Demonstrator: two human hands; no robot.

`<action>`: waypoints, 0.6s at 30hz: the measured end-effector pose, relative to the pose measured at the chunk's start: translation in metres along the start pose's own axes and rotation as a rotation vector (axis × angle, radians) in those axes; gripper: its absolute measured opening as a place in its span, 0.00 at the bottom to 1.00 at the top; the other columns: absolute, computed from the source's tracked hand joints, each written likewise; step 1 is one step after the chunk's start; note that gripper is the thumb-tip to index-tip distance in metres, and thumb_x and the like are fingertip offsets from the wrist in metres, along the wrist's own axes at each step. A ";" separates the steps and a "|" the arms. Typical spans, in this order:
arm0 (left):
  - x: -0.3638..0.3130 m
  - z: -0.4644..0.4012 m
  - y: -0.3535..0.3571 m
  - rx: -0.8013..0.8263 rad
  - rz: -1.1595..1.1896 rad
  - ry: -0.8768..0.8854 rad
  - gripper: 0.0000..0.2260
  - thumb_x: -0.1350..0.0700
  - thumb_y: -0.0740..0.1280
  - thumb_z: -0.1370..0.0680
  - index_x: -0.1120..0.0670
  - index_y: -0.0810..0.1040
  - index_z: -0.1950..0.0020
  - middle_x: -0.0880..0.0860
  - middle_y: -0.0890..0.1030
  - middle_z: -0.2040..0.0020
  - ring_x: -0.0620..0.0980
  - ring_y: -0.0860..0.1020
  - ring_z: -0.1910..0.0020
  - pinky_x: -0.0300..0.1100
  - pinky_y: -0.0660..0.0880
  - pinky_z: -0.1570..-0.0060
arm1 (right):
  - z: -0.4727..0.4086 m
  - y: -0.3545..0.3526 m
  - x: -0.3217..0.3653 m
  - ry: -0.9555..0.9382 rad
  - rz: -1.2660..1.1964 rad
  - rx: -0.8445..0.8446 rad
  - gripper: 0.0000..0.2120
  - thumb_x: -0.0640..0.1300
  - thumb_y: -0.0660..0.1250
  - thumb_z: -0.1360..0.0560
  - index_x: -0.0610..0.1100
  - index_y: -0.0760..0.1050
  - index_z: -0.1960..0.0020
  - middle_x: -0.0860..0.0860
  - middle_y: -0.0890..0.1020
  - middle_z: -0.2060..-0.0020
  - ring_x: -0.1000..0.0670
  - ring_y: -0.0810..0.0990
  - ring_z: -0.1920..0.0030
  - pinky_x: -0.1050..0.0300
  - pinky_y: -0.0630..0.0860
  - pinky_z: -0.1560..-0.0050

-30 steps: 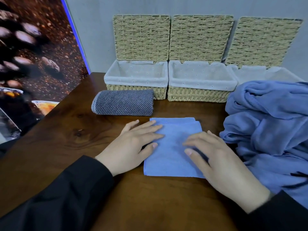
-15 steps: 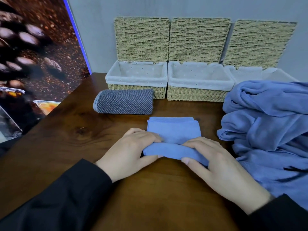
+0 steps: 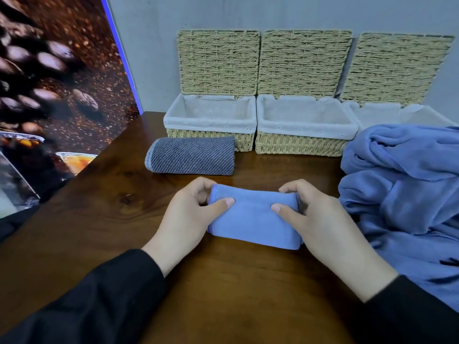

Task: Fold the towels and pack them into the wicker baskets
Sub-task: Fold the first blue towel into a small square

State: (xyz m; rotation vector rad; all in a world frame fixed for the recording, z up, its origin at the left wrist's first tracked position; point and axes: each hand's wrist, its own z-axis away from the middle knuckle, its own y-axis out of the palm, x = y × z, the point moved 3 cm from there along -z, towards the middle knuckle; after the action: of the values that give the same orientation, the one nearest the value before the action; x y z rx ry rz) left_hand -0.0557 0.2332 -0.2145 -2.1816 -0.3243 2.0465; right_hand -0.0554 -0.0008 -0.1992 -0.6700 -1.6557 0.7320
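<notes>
1. Hands first: I see my left hand [image 3: 188, 217] and right hand [image 3: 320, 219] each grasping one end of a small blue towel [image 3: 253, 219], thumbs lying on its top face and fingers curled around its ends.
2. That blue towel is folded into a thick, compact rectangle and rests on the dark wooden table [image 3: 99, 207], near the middle and close to me.
3. Just beyond it lies a grey ribbed towel [image 3: 191, 158], rolled up, touching or almost touching the front of the left basket.
4. Along the far edge, against the wall, three wicker baskets stand side by side: the left basket [image 3: 211, 120], the middle basket [image 3: 303, 122] and the right basket [image 3: 397, 115]. Each has a pale fabric lining, and its woven lid stands upright behind it.
5. To the right, a heap of unfolded blue towels [image 3: 402, 189] spreads over the table and hides the front of the right basket.
6. Black sleeves [image 3: 87, 301] cover both of my forearms.
7. At far left hangs a poster of coffee beans [image 3: 49, 70].
</notes>
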 end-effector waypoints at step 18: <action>0.010 -0.019 0.006 0.493 -0.868 0.556 0.31 0.30 0.55 0.22 0.42 0.64 0.21 0.35 0.58 0.21 0.33 0.48 0.21 0.48 0.45 0.20 | 0.025 0.014 -0.007 -0.221 0.428 0.375 0.41 0.79 0.38 0.31 0.63 0.33 0.24 0.74 0.35 0.26 0.72 0.29 0.28 0.70 0.36 0.27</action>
State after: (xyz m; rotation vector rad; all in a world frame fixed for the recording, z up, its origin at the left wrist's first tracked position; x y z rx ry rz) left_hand -0.0361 0.2308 -0.2247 -1.7359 -0.5054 0.9030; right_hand -0.0780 -0.0005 -0.2181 -0.6953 -1.5224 1.4287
